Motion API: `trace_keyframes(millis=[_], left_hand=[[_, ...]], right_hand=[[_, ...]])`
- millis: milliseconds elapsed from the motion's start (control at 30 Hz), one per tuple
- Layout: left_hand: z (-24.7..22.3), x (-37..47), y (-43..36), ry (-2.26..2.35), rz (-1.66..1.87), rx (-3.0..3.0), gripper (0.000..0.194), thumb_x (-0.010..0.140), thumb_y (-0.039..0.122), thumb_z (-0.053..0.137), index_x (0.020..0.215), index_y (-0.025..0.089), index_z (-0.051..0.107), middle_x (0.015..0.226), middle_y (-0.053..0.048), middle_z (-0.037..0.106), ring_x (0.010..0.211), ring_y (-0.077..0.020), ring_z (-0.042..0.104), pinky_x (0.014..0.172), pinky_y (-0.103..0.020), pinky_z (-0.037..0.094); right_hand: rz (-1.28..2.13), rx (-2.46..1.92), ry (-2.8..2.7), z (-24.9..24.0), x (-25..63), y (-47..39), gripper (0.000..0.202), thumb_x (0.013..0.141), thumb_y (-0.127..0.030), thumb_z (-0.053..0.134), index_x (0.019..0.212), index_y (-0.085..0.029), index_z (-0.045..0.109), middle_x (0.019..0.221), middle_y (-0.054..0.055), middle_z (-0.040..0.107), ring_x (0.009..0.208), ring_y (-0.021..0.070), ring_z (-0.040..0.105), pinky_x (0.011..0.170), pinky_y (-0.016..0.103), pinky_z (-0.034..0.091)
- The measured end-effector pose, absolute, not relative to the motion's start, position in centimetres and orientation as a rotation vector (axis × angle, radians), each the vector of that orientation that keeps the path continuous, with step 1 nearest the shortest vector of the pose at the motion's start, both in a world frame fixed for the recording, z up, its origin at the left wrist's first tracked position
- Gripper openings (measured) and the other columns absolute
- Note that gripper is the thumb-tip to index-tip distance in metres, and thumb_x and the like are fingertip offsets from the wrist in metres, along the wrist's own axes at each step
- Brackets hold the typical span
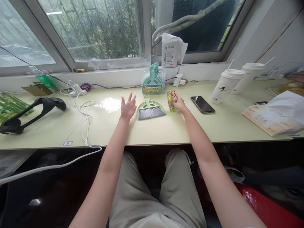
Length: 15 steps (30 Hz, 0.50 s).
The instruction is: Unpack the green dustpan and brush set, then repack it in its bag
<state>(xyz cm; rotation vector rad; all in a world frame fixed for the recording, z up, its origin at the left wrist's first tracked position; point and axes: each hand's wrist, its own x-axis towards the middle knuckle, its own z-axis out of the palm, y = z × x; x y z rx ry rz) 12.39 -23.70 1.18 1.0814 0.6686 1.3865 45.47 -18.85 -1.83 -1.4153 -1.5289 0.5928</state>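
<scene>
My right hand (180, 104) pinches a yellow-green printed label card (171, 100) just above the desk. To the left of the card lies a small hand brush (151, 113) with grey bristles, resting on a green dustpan (147, 100). My left hand (128, 107) is held palm up beside the brush, its fingers spread and nothing in them. Behind the set, several wrapped teal dustpan sets (152, 80) stand upright against the wall. A clear plastic wrapper (108, 104) lies flat left of my left hand.
A black phone (202, 104) and two white lidded cups (226, 85) stand right of my right hand, with a paper bag (273, 115) beyond. On the left are white cables (86, 126), a power strip (78, 93) and a black headset-like frame (40, 110).
</scene>
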Motion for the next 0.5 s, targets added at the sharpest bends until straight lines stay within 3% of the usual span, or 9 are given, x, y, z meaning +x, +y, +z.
trace_keyframes(millis=[133,233,333,400,500], left_hand=[[1.5,12.6,-24.2,0.580,1.428,1.107,0.049,0.090,0.066,0.035,0.125,0.040,0.058,0.147,0.001,0.046,0.143,-0.0234,0.031,0.111,-0.046,0.032],[1.5,12.5,-24.1,0.565,1.451,1.164,0.035,0.096,0.048,0.035,0.103,0.034,0.066,0.151,0.006,0.041,0.146,-0.0195,0.025,0.116,-0.045,0.025],[1.4,12.3,-24.0,0.562,1.472,1.200,0.035,0.097,0.040,0.033,0.084,0.026,0.063,0.152,0.007,0.040,0.147,-0.0188,0.023,0.117,-0.045,0.024],[1.3,12.2,-24.0,0.565,1.474,1.202,0.034,0.097,0.039,0.033,0.081,0.025,0.060,0.152,0.006,0.041,0.146,-0.0191,0.024,0.117,-0.045,0.025],[1.4,12.2,-24.2,0.577,1.484,1.222,0.032,0.096,0.037,0.034,0.082,0.025,0.060,0.151,0.005,0.042,0.145,-0.0190,0.028,0.115,-0.044,0.028]], right_hand=[[0.700,-1.242,-1.523,-1.0,44.1,-19.6,0.035,0.074,-0.047,0.070,0.090,-0.016,0.062,0.082,0.005,0.070,0.077,0.0189,0.062,0.076,0.033,0.050],[0.636,-1.242,-1.588,-0.7,43.1,-20.2,0.040,0.077,-0.056,0.063,0.079,-0.016,0.061,0.071,0.002,0.065,0.069,0.0163,0.056,0.069,0.029,0.046],[0.612,-1.187,-1.676,-0.3,41.8,-20.9,0.041,0.079,-0.055,0.062,0.092,-0.016,0.063,0.070,0.000,0.065,0.065,0.0149,0.054,0.064,0.026,0.041],[0.586,-1.181,-1.747,0.0,40.7,-21.5,0.042,0.078,-0.052,0.065,0.101,-0.016,0.064,0.069,-0.001,0.065,0.063,0.0146,0.054,0.062,0.026,0.039],[0.479,-1.202,-1.924,0.4,39.0,-22.5,0.034,0.083,-0.045,0.064,0.099,-0.016,0.068,0.075,0.002,0.069,0.068,0.0165,0.057,0.064,0.026,0.037]])
